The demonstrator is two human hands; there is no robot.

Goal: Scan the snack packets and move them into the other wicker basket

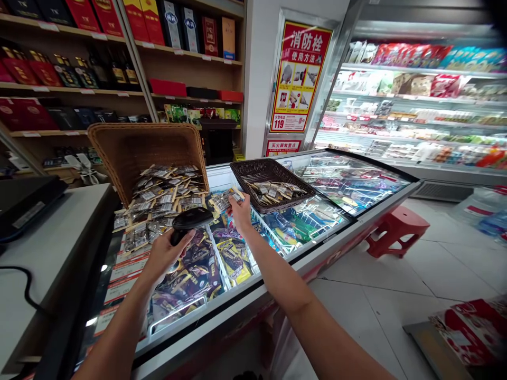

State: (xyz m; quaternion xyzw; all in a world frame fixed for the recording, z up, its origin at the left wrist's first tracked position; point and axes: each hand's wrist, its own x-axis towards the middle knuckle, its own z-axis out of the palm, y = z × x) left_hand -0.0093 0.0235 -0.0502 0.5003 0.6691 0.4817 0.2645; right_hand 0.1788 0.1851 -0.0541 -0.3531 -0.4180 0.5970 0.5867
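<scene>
A black handheld barcode scanner [193, 217] is gripped in my left hand [168, 250], its head tilted toward the right. My right hand [240, 211] pinches a small clear packet [224, 200] with a printed label, just right of the scanner. Many similar packets [158, 198] spill from a tipped tan wicker basket [148, 140] on the left. To the right of my right hand, a dark brown woven basket [293, 182] holds more packets [273, 192]. Both baskets rest on the glass top of a chest freezer [332, 248].
Wrapped ice creams [190, 269] lie in wire bins under the glass. A grey counter [51, 253] stands at the left. On the floor at the right are a red stool [398, 227] and water bottles [475, 206]. Shelves of boxes [170, 24] and a lit cooler [415, 100] stand behind.
</scene>
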